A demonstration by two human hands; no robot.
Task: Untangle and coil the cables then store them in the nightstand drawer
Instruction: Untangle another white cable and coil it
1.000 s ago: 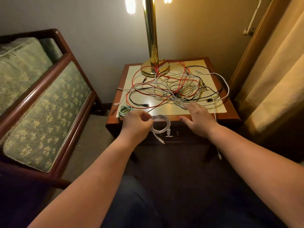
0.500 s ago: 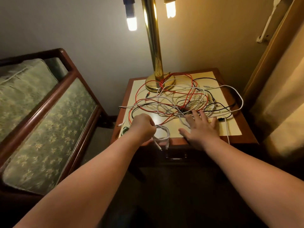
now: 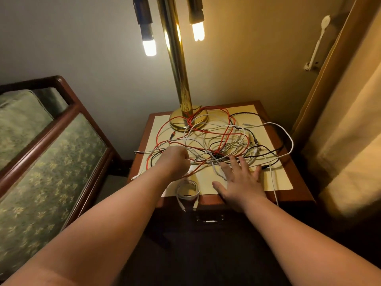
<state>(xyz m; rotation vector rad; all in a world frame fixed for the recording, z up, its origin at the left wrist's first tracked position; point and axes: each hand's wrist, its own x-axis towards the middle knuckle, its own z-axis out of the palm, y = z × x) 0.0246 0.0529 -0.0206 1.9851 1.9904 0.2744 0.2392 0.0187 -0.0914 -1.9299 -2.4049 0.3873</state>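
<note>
Left hand (image 3: 176,159) fingers clenched amid tangled cables (image 3: 218,154) on the worktop (image 3: 282,180); any grasp cannot be confirmed. Right hand (image 3: 241,182) flat, fingers spread, beside a coiled white cable (image 3: 187,191).

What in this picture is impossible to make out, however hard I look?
Head view: what, if anything, the left hand holds; its own back hides the fingers.
Head view: where each cable runs inside the tangle; they cross too densely.
Head view: the drawer front; too dark for detail.
Head view: the lamp top; cut off by the upper edge.
</note>
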